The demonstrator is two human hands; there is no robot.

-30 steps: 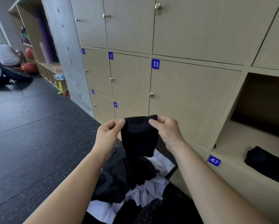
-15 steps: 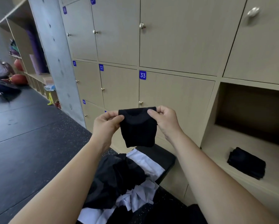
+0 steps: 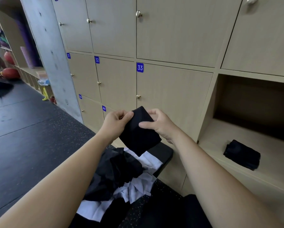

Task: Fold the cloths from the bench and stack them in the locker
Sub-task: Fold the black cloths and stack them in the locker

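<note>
Beige wood-grain locker doors (image 3: 174, 99) fill the wall ahead, each with a small round metal knob, and blue number tags mark 31, 32, 33 and 49. Dark rubber flooring flecked with pale specks (image 3: 27, 145) runs off to the left, past a grey concrete pillar (image 3: 50, 51). To the right, one open locker compartment (image 3: 220, 139) shows its bare beige shelf, and on that shelf lies a folded black cloth (image 3: 242, 155), flat and slightly askew, well inside the front edge.

Below the arms, the black padded worktop (image 3: 166, 153) stands just beside the locker fronts and carries a loose heap of black and white cloths (image 3: 121, 176), crumpled and overlapping, with white edges spilling toward the near side.

Above that heap, held in the air and tilted, is a small black cloth partly folded into a rough rectangle (image 3: 138, 134); its lower corner hangs close over the heap. The left hand (image 3: 116, 123) grips the cloth's upper left edge, fingers curled tight round the fabric. The right hand (image 3: 159, 125) holds the upper right side, thumb pressed flat across the front face and the other fingers tucked behind it. Both forearms are bare.
</note>
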